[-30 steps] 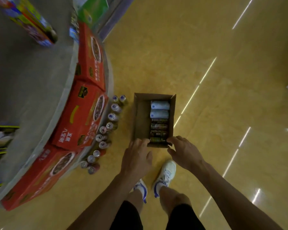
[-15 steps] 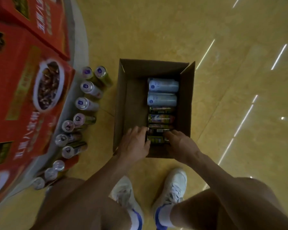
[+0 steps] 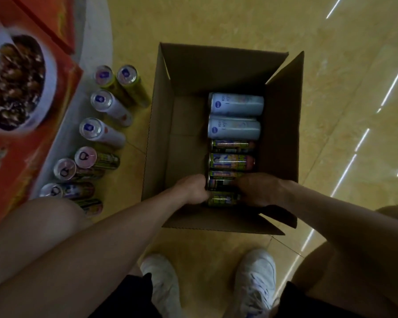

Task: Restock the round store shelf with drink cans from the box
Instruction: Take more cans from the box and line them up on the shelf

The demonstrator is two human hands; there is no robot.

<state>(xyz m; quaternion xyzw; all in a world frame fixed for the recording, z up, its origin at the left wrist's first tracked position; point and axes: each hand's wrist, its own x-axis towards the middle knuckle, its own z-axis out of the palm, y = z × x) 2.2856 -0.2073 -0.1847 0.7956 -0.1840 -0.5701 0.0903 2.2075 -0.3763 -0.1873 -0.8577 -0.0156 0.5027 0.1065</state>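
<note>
An open cardboard box [image 3: 189, 72] stands on the floor in front of me. Inside, along its right side, lie two pale blue cans [image 3: 237, 104] at the far end and several dark green-yellow cans [image 3: 232, 161] nearer me. My left hand [image 3: 192, 189] and my right hand [image 3: 260, 189] are both down in the box, fingers curled round the two ends of the nearest dark cans [image 3: 223, 183]. On the round shelf's low grey ledge [image 3: 97, 26] at the left, several cans [image 3: 101, 131] stand upright in a curved row.
Red gift cartons [image 3: 32, 125] sit on the shelf above the row of cans. My knees and white shoes [image 3: 255, 283] fill the lower view. The left half of the box floor is bare cardboard. Glossy yellow floor lies to the right.
I have crouched lower and the view has closed in on the box. Both hands went from its near edge down inside and closed on the nearest dark cans.
</note>
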